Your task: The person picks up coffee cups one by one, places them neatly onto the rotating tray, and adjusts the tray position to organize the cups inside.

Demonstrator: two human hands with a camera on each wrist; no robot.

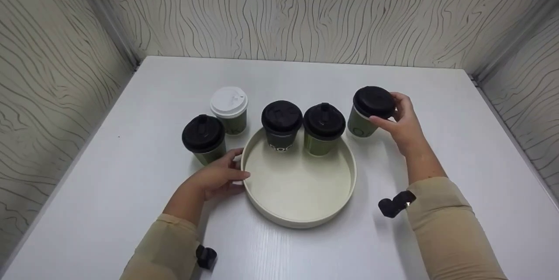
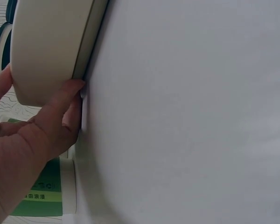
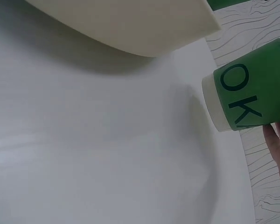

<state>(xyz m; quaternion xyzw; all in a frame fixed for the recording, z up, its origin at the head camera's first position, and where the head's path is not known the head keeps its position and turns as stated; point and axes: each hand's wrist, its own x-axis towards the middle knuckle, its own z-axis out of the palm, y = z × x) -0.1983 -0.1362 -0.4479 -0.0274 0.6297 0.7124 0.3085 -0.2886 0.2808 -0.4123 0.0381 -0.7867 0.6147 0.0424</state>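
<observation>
My left hand (image 1: 218, 175) grips the left rim of a round cream tray (image 1: 301, 192), its thumb over the edge and its other fingers along the outer wall. At the right, my right hand (image 1: 404, 122) holds a green paper coffee cup (image 1: 360, 125) with a black lid, thumb and fingers around its upper part. Dark "OK" lettering marks this cup in the right wrist view, its base close over the table. Inside the tray, at the back, a dark grey cup (image 1: 281, 138) and an olive-green cup (image 1: 321, 144), both black-lidded, stand upright side by side.
Left of the tray stand a white-lidded green cup (image 1: 229, 112) and, nearer my left hand, a black-lidded green cup (image 1: 204, 140). All are on a white table (image 1: 144, 149). Wood-grain patterned panels (image 1: 279, 13) rise behind and on both sides.
</observation>
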